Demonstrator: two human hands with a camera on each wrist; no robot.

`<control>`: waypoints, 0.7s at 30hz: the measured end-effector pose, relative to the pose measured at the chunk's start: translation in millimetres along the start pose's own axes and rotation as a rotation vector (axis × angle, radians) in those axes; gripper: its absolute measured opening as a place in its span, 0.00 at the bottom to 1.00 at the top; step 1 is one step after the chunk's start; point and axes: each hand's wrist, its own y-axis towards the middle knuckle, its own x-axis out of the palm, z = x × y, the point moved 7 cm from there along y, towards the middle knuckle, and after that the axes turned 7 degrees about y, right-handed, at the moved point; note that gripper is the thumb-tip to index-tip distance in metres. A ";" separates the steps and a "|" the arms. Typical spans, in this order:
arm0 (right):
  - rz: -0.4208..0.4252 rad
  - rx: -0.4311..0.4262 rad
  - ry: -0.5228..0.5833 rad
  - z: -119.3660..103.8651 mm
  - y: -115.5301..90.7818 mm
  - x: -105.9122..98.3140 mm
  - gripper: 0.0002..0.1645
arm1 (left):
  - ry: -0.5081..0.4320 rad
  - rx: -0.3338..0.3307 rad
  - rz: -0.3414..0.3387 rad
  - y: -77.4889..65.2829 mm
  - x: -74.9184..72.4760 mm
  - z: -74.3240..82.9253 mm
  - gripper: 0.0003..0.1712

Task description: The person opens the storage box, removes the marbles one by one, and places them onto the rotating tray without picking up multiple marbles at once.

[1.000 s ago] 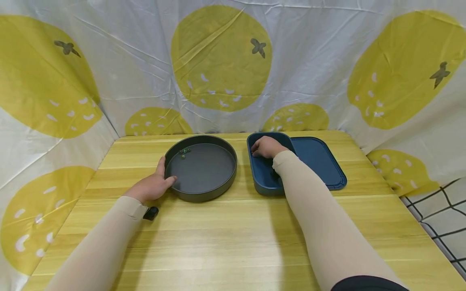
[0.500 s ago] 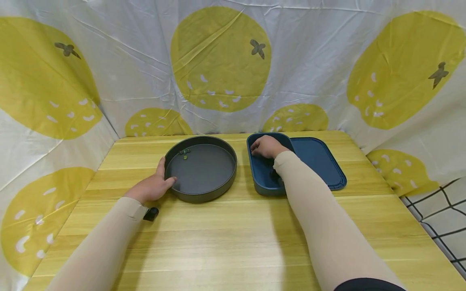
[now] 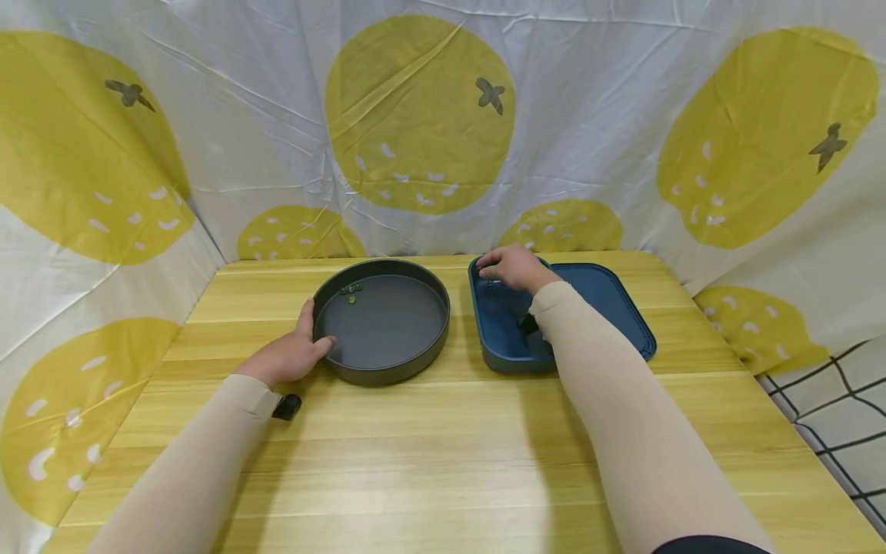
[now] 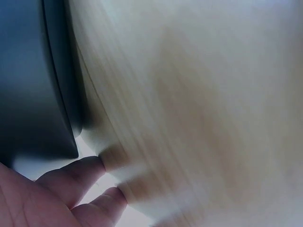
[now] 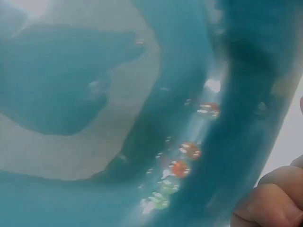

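Note:
My left hand [image 3: 287,358] rests against the near-left wall of a round dark grey pan [image 3: 388,323], its thumb at the rim and fingers along the outside. In the left wrist view, two fingers [image 4: 106,208] show beside the pan's wall [image 4: 33,85]. Several small glassy marbles [image 3: 351,288] lie at the pan's far left. My right hand [image 3: 515,267] is over the far end of a blue rectangular box [image 3: 494,335], fingers bent and tips close together; anything between them is hidden. In the right wrist view, orange and greenish marbles [image 5: 181,168] line the box's inner edge.
A flat blue lid [image 3: 609,300] lies right of the box, partly hidden by it and the right arm. Small black devices sit under both wrists. The wooden table [image 3: 415,446] meets a fruit-patterned curtain [image 3: 422,115] at the back. Black grid mesh [image 3: 837,415] stands at the right.
My right hand has risen from inside the box and shifted slightly right and away. One marble in the pan has rolled slightly right. My left hand stays at the pan.

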 end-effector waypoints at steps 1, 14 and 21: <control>0.005 0.002 0.019 -1.7 -0.6 -1.3 0.22 | -0.001 0.000 0.000 -0.2 -0.1 0.2 0.57; 0.010 -0.030 0.141 -38.7 -7.7 -6.1 0.23 | -0.003 0.004 0.003 -2.0 -0.3 2.0 0.57; 0.029 -0.090 0.119 -58.3 -5.6 -2.1 0.23 | -0.003 -0.002 -0.002 -2.5 -0.4 1.8 0.57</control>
